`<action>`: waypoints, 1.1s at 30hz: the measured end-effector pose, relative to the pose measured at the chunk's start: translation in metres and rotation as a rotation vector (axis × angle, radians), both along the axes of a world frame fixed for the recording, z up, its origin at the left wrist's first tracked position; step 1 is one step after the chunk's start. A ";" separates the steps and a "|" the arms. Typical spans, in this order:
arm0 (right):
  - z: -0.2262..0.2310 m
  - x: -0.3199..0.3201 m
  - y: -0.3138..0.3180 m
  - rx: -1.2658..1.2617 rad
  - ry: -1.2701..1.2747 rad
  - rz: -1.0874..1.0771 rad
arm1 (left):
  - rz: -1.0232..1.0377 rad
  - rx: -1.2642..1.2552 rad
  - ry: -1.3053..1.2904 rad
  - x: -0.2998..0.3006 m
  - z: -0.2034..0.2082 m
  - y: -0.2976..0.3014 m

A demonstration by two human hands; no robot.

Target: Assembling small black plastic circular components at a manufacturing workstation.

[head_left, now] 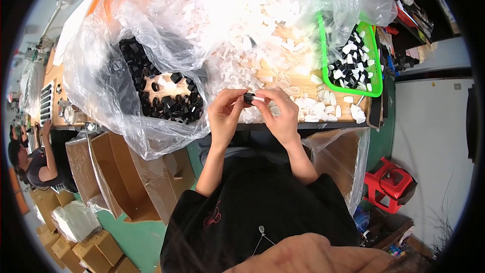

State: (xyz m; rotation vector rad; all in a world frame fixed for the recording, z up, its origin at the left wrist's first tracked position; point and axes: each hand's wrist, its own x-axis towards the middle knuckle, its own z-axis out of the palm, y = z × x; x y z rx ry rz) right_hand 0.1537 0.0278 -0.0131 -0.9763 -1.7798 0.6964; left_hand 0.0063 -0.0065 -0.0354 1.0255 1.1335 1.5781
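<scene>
My left hand (225,114) pinches a small black plastic piece (248,98) between thumb and fingers. Against it my right hand (281,115) grips a small white plastic piece (259,99). The two pieces meet end to end just above the table's front edge; how far one sits inside the other is hidden by the fingers. Loose white plastic pieces (314,107) lie on the wood to the right of my hands. Left of them, an opened clear plastic bag (166,139) holds many black pieces (177,103).
Translucent white parts (230,68) are heaped beyond my hands under glaring light. A bright green basket (375,89) at the right holds black and white pieces. Below the table stand open cardboard boxes (121,177); a red stool (389,184) is at right. Another person (43,164) sits far left.
</scene>
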 end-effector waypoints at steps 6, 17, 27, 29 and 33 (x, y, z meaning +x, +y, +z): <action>-0.007 -0.004 -0.008 -0.169 0.161 -0.030 | 0.078 -0.031 0.108 0.011 0.003 -0.003; -0.010 0.008 -0.008 -0.424 0.328 0.055 | -0.173 0.035 0.011 -0.006 -0.006 0.002; -0.009 0.018 -0.006 -0.622 0.592 0.203 | -0.126 0.006 -0.360 0.006 -0.005 -0.005; -0.007 0.015 -0.007 -0.653 0.649 0.202 | -0.128 0.001 -0.426 0.007 -0.006 -0.005; -0.017 0.015 -0.006 -0.669 0.699 0.171 | -0.130 -0.078 -0.404 0.006 0.004 -0.003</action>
